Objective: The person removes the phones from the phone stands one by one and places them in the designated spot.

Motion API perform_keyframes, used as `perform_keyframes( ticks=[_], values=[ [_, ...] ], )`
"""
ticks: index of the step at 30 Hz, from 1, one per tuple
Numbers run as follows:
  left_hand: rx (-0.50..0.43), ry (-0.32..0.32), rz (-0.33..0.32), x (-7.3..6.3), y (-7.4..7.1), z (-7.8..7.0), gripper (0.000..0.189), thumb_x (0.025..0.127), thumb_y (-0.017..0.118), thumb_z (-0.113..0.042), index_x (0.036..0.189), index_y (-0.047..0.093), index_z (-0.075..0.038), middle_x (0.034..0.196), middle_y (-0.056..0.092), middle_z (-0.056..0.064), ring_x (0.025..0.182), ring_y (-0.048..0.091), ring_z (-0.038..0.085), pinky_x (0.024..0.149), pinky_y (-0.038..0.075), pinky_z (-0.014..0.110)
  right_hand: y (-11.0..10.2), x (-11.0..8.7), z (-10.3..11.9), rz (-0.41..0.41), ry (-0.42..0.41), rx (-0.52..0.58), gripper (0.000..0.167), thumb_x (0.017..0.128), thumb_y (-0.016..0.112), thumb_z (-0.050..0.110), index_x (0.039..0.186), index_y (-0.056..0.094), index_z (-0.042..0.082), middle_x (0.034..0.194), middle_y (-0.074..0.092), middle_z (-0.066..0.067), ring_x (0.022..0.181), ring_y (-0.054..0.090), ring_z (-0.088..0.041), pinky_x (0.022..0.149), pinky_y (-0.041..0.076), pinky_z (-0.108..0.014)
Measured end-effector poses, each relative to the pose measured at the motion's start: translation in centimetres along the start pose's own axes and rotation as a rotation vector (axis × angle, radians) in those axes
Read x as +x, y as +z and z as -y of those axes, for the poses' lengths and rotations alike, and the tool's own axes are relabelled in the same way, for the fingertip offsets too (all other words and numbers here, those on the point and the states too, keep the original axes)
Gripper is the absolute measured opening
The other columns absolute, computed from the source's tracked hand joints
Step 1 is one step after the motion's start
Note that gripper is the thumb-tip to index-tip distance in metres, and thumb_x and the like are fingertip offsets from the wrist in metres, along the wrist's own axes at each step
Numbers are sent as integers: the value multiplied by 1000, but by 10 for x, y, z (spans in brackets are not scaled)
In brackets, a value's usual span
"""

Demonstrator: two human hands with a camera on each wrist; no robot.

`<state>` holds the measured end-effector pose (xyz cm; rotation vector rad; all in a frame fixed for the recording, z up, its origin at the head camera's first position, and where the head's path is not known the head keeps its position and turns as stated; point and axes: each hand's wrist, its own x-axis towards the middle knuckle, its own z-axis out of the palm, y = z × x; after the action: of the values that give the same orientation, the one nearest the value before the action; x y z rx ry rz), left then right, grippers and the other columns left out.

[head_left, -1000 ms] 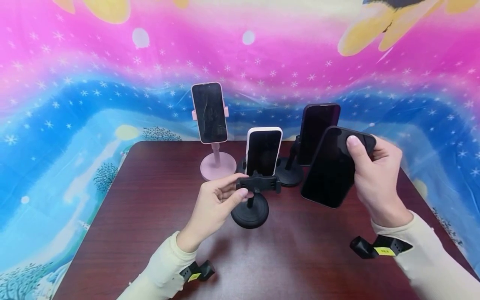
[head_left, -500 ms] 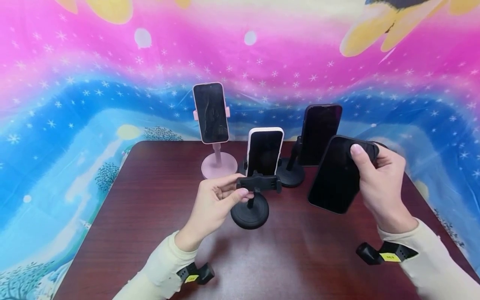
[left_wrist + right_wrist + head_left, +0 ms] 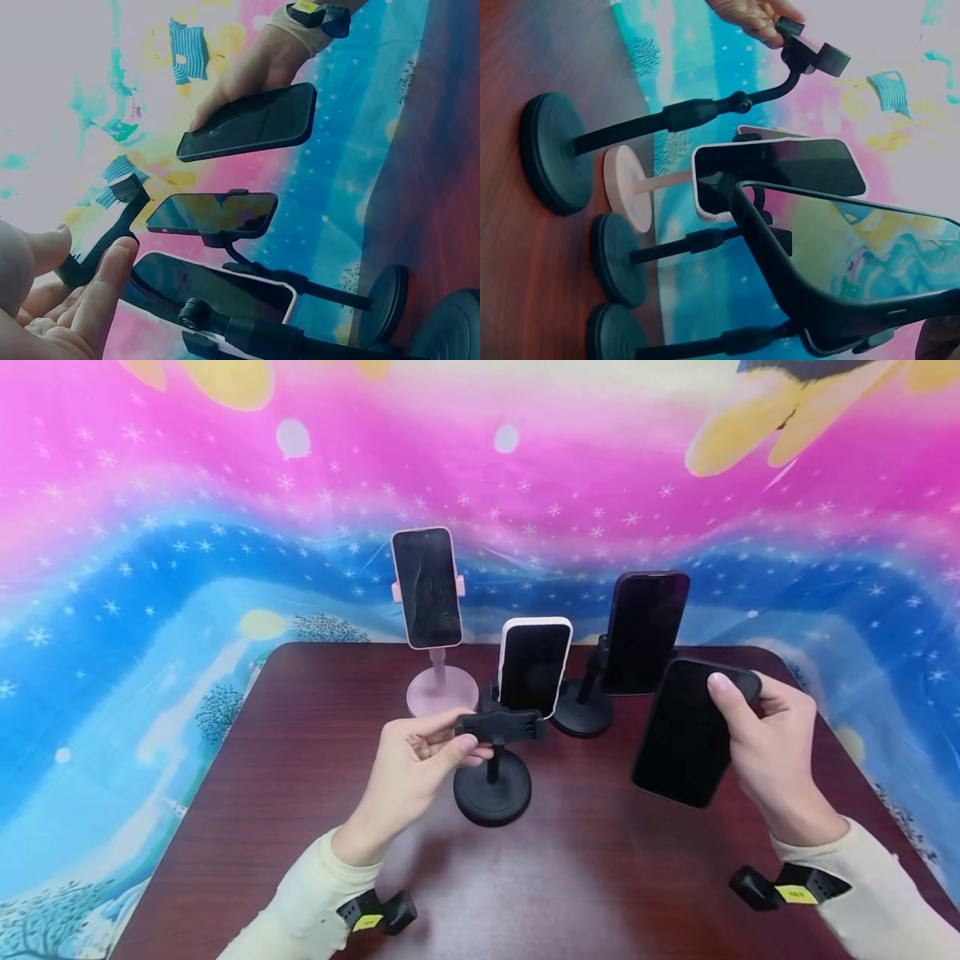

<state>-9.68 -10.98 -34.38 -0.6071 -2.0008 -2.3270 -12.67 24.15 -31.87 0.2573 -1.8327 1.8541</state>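
My left hand (image 3: 408,768) pinches the left end of the clamp on a black phone stand (image 3: 492,789), whose round base rests on the table. No phone sits in that clamp. In my right hand (image 3: 776,752) is a black smartphone (image 3: 682,735), gripped by its upper right corner with the thumb on the screen side. It is held tilted above the table, to the right of the stand and apart from it. The left wrist view shows the clamp (image 3: 101,232) between thumb and fingers. In the right wrist view the held smartphone (image 3: 855,255) covers part of the stands behind.
Behind stand a pink phone stand (image 3: 442,689) with a phone (image 3: 427,589), a white-edged phone (image 3: 535,664) in a stand mostly hidden by the clamp, and a black stand (image 3: 581,710) with a dark phone (image 3: 647,631). A printed cloth (image 3: 480,527) hangs behind the brown table (image 3: 300,760).
My right hand has lowered the smartphone and drawn it a little right, away from the stand. The left hand keeps its pinch on the clamp, and that stand has shifted slightly left.
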Motion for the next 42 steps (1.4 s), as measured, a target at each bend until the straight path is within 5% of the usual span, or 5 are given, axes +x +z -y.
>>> perform_keyframes(
  ticks=[13,23,34,42],
  values=[
    [59,47,-12,-6,-12,-8,29,97,64,0,123,64,13,107,72,30,84,77,14,79,64,37,-11,-8,-7,-23,89,-71,22,95,64,-4,73,70,-1,65,73,3,56,69,-5,52,54,-14],
    [89,99,-25,-9,-26,-20,29,97,62,3,124,63,15,108,77,-5,86,78,18,80,64,36,-28,-14,-10,40,75,-299,26,99,61,2,74,70,3,66,73,14,57,69,0,53,53,-12],
    [93,189,-55,-10,-42,-33,24,97,58,9,119,60,20,104,77,3,86,78,18,80,64,38,-51,-16,-18,108,23,-434,28,100,57,0,75,69,5,68,72,20,57,68,2,53,53,-12],
    [150,162,-131,-8,-57,-42,24,97,59,6,120,64,13,101,79,2,88,78,22,80,64,36,-62,-16,-25,128,15,-454,29,101,56,-1,76,70,6,67,70,21,55,67,2,52,52,-13]
  ],
)
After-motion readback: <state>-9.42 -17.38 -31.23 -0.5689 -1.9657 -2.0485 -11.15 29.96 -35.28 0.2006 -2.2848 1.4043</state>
